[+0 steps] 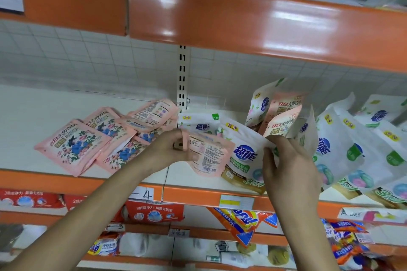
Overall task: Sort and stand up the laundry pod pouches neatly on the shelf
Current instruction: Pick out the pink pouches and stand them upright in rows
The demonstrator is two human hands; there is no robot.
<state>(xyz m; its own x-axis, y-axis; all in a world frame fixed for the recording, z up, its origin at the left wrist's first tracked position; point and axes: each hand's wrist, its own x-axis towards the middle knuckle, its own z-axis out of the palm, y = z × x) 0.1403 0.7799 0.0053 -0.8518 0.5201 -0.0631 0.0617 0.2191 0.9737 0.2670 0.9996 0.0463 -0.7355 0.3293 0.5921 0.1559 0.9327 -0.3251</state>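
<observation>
Several pink floral pouches (74, 145) lie flat in a loose heap at the left of the white shelf (44, 112). My left hand (174, 147) grips a pink pouch (209, 156) by its left edge, back side showing, tilted over the shelf front. My right hand (288, 160) pinches the edge of a white pouch (244, 154) with blue lettering, and a pink pouch (284, 123) rises just above its fingers. Several more white pouches (343, 147) lean in an overlapping row at the right.
An orange shelf beam (242, 22) hangs close overhead. The slotted upright (182, 77) divides the back wall. The orange front rail (193, 196) carries price labels. Lower shelves hold red and orange detergent bags (244, 224).
</observation>
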